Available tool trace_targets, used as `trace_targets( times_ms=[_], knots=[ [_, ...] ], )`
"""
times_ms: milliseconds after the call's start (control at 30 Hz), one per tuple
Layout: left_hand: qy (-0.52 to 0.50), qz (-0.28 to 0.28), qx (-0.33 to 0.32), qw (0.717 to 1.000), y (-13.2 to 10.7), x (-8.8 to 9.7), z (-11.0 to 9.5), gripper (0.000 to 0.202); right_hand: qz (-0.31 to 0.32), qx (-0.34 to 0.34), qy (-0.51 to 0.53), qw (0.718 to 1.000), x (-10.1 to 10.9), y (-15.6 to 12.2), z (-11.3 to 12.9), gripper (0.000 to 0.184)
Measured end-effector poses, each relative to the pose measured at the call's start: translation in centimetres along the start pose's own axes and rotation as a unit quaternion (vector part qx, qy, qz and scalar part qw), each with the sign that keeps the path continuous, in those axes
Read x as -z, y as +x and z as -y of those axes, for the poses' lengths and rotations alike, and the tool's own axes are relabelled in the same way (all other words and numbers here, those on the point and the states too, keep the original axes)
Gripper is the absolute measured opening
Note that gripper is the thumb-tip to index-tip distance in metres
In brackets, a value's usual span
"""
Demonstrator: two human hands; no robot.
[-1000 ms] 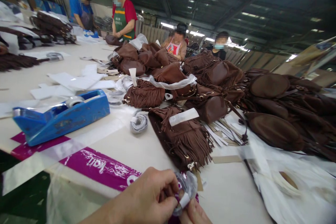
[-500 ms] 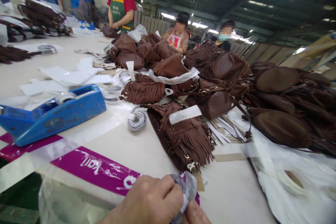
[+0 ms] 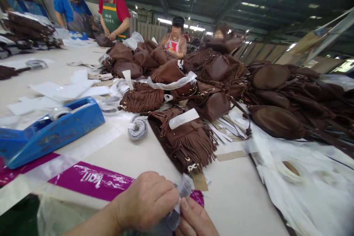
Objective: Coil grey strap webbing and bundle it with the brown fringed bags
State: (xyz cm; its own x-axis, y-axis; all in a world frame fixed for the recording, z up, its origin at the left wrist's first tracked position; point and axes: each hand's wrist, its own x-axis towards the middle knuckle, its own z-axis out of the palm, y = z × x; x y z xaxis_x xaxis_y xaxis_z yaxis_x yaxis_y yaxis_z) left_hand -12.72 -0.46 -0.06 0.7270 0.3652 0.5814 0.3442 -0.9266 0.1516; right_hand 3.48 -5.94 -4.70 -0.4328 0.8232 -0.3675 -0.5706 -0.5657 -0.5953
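Observation:
Near the bottom of the view, my left hand [image 3: 148,201] is closed around a rolled-up strap in greyish translucent wrapping [image 3: 186,186]. My right hand [image 3: 195,218] pinches the same roll from the other side, thumb against it; the fingers partly hide the roll. A similar wrapped coil [image 3: 137,129] lies on the table just beyond. To its right rests a brown fringed bag [image 3: 182,140] with a white paper strip [image 3: 184,118] across it and a tan tag [image 3: 199,181] at its near end. Below my hands' far side runs a purple printed strip [image 3: 91,180] along the table edge.
A blue tape dispenser [image 3: 63,129] stands at the left. Brown bags [image 3: 276,121] are heaped across the middle and right. White sheets [image 3: 61,90] lie behind the dispenser, and white plastic with a tape roll [image 3: 290,172] is at the right. Several people work across the table.
Both hands have shifted slightly left in view with the wrapped roll, and my right thumb shows more. The camera view has moved a little. A bag now appears raised before the far-right person.

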Motion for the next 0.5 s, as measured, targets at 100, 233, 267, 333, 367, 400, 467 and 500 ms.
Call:
trace_targets(
  times_ms=[100,233,267,333,367,400,467,500],
  knots=[
    [-0.069,0.008,0.073,0.995,-0.1,-0.2,0.0,0.034,-0.019,0.004,0.003,1.0,-0.7,-0.2,0.3,0.044],
    [-0.231,-0.036,0.325,0.916,-0.8,0.8,-0.5,0.03,-0.036,0.013,0.007,0.999,-1.2,-0.5,0.4,0.044],
    [-0.267,-0.032,0.381,0.885,-1.0,1.2,-0.8,0.033,-0.036,0.017,0.006,0.999,-1.2,-0.5,0.3,0.044],
    [-0.318,0.003,0.452,0.834,-1.2,1.8,-1.3,0.039,-0.034,0.021,0.001,0.999,-1.0,-0.5,0.0,0.045],
    [-0.338,0.024,0.47,0.815,-1.2,2.0,-1.7,0.04,-0.032,0.021,-0.003,0.999,-0.8,-0.4,-0.2,0.045],
    [-0.354,0.041,0.481,0.801,-1.2,2.0,-2.0,0.04,-0.029,0.022,-0.007,0.999,-0.7,-0.3,-0.4,0.045],
    [-0.367,0.061,0.493,0.787,-0.9,1.5,-2.6,0.034,-0.017,0.029,-0.019,0.999,-0.4,0.0,-0.8,0.045],
    [-0.362,0.062,0.498,0.786,-0.8,1.1,-2.8,0.03,-0.008,0.035,-0.027,0.999,-0.2,0.2,-0.9,0.044]
  ],
)
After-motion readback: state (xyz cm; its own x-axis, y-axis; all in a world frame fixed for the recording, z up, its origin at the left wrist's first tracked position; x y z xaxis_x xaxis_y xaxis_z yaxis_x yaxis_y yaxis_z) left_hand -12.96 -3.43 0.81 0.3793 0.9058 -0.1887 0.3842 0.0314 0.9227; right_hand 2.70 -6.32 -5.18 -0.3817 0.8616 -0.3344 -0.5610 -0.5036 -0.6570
